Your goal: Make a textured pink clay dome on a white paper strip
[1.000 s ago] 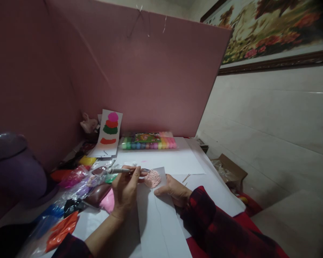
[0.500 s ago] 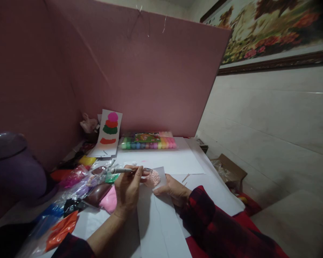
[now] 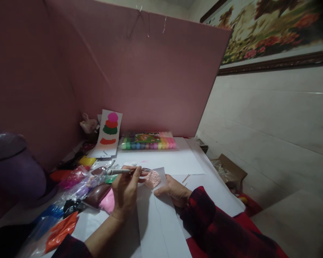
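Observation:
A fork with a ribbed pale handle is pinched in my left hand, its tines pointing right at the upper left edge of a round patch of pale pink clay. That clay has a rough, dented surface and sits near the top of a long white paper strip. My right hand grips the strip's right edge, thumb on top just below the clay. A thin wavy line runs down the strip.
Bags of coloured clay crowd the left. At the back are a colour-blotched card and a clay pack. Small sticks lie right of the strip. A purple container stands far left, an open cardboard box right.
My left hand and the fork have shifted slightly left, with the tines now nearer the clay's edge. The strip and my right hand have barely moved.

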Motion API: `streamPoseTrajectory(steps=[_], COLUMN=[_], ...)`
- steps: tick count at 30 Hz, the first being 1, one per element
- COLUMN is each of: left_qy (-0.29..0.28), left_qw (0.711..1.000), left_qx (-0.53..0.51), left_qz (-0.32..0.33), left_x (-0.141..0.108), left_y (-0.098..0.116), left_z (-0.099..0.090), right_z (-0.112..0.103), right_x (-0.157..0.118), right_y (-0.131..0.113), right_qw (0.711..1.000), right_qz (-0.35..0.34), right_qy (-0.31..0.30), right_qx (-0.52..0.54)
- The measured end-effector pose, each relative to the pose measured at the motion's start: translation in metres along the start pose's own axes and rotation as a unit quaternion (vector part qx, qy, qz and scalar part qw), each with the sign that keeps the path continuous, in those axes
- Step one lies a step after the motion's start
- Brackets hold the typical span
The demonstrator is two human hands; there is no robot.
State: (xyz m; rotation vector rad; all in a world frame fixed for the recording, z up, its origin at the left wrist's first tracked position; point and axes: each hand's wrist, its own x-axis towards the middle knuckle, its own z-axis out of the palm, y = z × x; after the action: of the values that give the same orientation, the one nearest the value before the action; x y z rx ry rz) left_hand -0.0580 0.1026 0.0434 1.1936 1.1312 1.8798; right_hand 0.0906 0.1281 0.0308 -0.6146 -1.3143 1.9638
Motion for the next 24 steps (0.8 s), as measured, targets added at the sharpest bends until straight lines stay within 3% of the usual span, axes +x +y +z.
streamPoseTrajectory(steps=[7, 24], left_qy=[-0.031, -0.027], left_qw=[0.999, 1.000], left_qx=[-0.005, 0.004], left_qz=[-0.007, 0.010], left_x=[-0.0028, -0.0053], left_y=[-0.0048, -0.0069], left_z=[0.0004, 0.0011], right_z=[0.0012, -0.0032], right_x=[0.0012, 0.0020], right_y=[0.0004, 0.0052], right_qw=[1.000, 0.999], right_qz=[0.006, 0.020], right_qy=[-0.008, 0.001], right_qx=[0.023, 0.028])
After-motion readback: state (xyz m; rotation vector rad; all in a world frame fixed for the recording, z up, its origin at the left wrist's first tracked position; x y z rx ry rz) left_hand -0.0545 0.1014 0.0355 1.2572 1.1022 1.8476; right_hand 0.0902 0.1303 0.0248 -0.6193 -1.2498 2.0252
